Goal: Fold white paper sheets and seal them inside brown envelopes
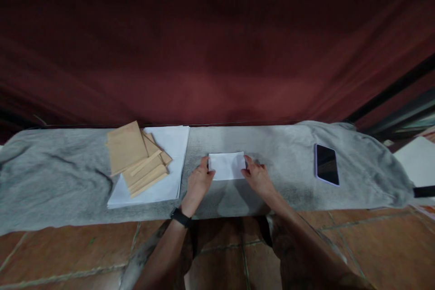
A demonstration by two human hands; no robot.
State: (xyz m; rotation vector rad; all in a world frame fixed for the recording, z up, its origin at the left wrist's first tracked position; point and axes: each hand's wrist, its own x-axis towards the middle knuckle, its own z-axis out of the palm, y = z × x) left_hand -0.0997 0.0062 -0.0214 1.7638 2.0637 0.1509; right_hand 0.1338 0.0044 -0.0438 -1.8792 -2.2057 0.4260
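Observation:
A small folded white sheet of paper (pixel 227 166) lies on the grey cloth, in front of me. My left hand (pixel 199 179) grips its left edge between thumb and fingers. At the opposite short edge, my right hand (pixel 257 176) pinches the paper in the same way. The sheet looks flat and rectangular, with its long side running left to right. A dark watch (pixel 181 217) is on my left wrist.
Left of the hands, a stack of white paper sheets (pixel 173 145) carries several brown paper envelopes (pixel 127 147). A phone with a purple case (pixel 326 165) rests at the right. Grey cloth (pixel 278 145) covers the narrow surface; a dark red fabric (pixel 217 77) hangs behind it.

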